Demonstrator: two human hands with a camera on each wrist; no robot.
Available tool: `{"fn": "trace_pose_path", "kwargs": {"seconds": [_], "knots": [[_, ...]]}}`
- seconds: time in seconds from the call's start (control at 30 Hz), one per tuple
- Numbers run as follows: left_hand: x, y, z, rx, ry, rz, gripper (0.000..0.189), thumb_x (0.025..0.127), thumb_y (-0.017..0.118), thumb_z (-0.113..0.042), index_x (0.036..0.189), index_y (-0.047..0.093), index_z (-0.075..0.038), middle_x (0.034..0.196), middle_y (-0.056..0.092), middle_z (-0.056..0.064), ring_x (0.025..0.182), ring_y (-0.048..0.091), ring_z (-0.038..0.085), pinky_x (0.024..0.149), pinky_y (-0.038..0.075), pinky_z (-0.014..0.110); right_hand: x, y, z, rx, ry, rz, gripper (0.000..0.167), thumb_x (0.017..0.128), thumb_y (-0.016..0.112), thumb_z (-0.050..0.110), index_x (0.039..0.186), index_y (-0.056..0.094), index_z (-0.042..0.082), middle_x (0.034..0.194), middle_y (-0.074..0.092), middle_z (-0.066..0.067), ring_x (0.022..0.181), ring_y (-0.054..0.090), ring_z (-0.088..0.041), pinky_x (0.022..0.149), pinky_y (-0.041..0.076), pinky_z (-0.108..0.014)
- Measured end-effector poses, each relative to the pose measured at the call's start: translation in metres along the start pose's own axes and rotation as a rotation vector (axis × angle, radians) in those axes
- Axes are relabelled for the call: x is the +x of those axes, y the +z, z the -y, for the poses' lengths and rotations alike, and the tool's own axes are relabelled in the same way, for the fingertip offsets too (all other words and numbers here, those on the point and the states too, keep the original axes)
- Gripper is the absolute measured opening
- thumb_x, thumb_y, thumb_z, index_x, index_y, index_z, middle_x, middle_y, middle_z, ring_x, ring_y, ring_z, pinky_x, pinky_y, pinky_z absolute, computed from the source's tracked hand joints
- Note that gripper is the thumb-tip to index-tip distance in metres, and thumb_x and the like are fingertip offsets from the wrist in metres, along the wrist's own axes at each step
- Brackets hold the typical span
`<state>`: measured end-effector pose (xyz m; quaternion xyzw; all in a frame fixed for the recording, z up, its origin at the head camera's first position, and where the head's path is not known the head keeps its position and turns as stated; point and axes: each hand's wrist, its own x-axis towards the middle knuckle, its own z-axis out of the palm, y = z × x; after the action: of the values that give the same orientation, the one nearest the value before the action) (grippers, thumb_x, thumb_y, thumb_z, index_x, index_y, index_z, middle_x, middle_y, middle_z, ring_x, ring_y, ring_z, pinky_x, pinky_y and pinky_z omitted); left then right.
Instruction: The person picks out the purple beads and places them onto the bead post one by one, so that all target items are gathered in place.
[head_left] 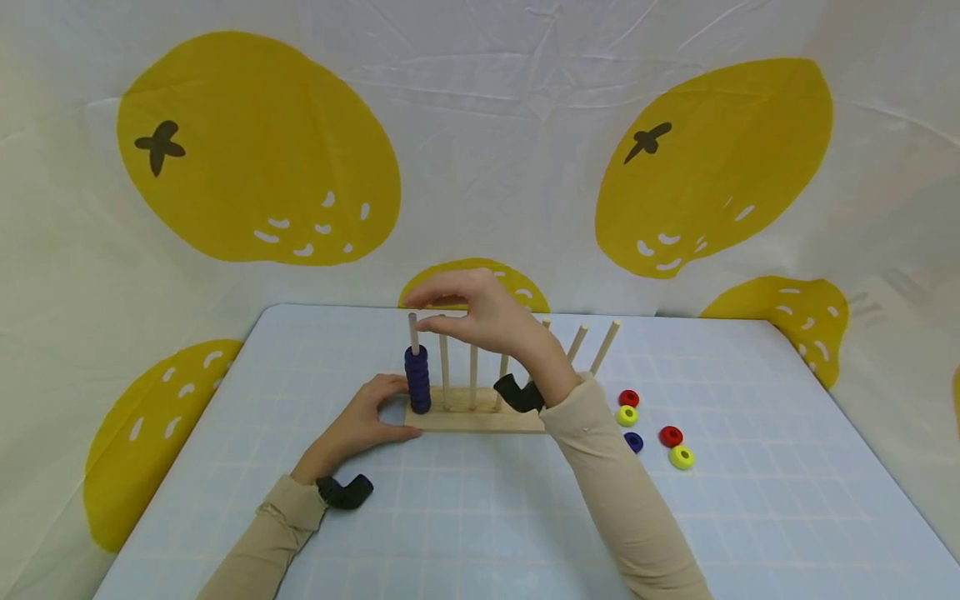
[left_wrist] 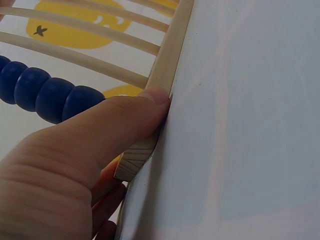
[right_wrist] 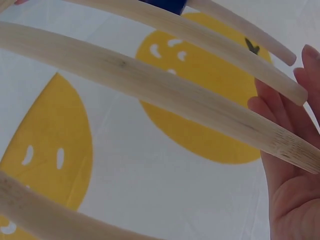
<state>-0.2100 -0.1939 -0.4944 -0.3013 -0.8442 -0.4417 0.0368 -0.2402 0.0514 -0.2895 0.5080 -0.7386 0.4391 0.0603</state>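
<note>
A wooden peg rack point(head_left: 480, 422) stands on the table with a row of upright pegs. Dark blue rings point(head_left: 417, 379) are stacked on its leftmost peg, whose top sticks out bare. My left hand point(head_left: 367, 421) grips the left end of the base; in the left wrist view the thumb point(left_wrist: 135, 112) lies along the front edge, fingers behind. Over the top of the leftmost peg is my right hand point(head_left: 480, 312), thumb and fingers apart, with no ring visible between them. In the right wrist view its fingers point(right_wrist: 282, 110) curve loosely near the peg tips.
Right of the rack lie loose rings: two red point(head_left: 628, 398), two yellow point(head_left: 682, 457) and one blue point(head_left: 633, 442). My right forearm point(head_left: 622, 492) crosses in front of the rack's right part and hides some of it. A cloth with a yellow fruit print point(head_left: 258, 150) hangs behind the table.
</note>
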Motion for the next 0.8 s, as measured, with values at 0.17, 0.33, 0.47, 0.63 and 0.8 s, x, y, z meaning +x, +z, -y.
{"fn": "trace_pose_path", "kwargs": {"seconds": [0.17, 0.33, 0.47, 0.63, 0.8], "knots": [[0.001, 0.0, -0.001, 0.0, 0.003, 0.003, 0.059, 0.068, 0.093, -0.022, 0.12, 0.068, -0.013, 0.127, 0.063, 0.002, 0.122, 0.052, 0.023, 0.104, 0.041, 0.049, 0.0, 0.0, -0.001, -0.008, 0.006, -0.006, 0.027, 0.085, 0.078, 0.003, 0.111, 0.072, -0.001, 0.11, 0.071, -0.01, 0.1, 0.067, -0.019, 0.089, 0.056, -0.038], [0.001, 0.0, -0.001, 0.0, 0.001, 0.003, 0.059, 0.068, 0.093, -0.021, 0.12, 0.068, -0.012, 0.127, 0.063, 0.002, 0.122, 0.052, 0.023, 0.104, 0.041, 0.049, -0.001, -0.001, -0.002, 0.023, -0.012, -0.043, 0.024, 0.085, 0.077, 0.001, 0.108, 0.072, -0.002, 0.107, 0.072, -0.012, 0.097, 0.068, -0.024, 0.087, 0.057, -0.039], [0.0, 0.001, 0.0, 0.007, -0.007, -0.003, 0.059, 0.067, 0.094, -0.021, 0.12, 0.068, -0.013, 0.127, 0.063, 0.001, 0.121, 0.052, 0.022, 0.104, 0.042, 0.048, 0.0, -0.002, 0.0, 0.076, -0.033, -0.11, 0.017, 0.087, 0.074, -0.001, 0.103, 0.073, -0.001, 0.103, 0.073, -0.012, 0.093, 0.069, -0.019, 0.085, 0.058, -0.035], [0.0, 0.003, 0.001, 0.003, 0.0, -0.014, 0.061, 0.065, 0.095, -0.017, 0.12, 0.069, -0.012, 0.127, 0.063, 0.004, 0.121, 0.053, 0.025, 0.104, 0.042, 0.048, 0.0, -0.007, 0.006, 0.124, -0.024, -0.153, 0.013, 0.091, 0.068, -0.002, 0.103, 0.074, -0.001, 0.105, 0.072, -0.014, 0.095, 0.068, -0.016, 0.086, 0.057, -0.032], [0.0, 0.003, 0.001, -0.003, -0.005, -0.022, 0.062, 0.064, 0.095, -0.015, 0.12, 0.069, -0.01, 0.127, 0.063, 0.006, 0.121, 0.053, 0.028, 0.104, 0.041, 0.05, -0.003, -0.015, 0.014, 0.106, -0.034, -0.175, 0.014, 0.091, 0.069, -0.003, 0.104, 0.074, 0.0, 0.105, 0.072, -0.014, 0.095, 0.068, -0.016, 0.087, 0.057, -0.033]]}}
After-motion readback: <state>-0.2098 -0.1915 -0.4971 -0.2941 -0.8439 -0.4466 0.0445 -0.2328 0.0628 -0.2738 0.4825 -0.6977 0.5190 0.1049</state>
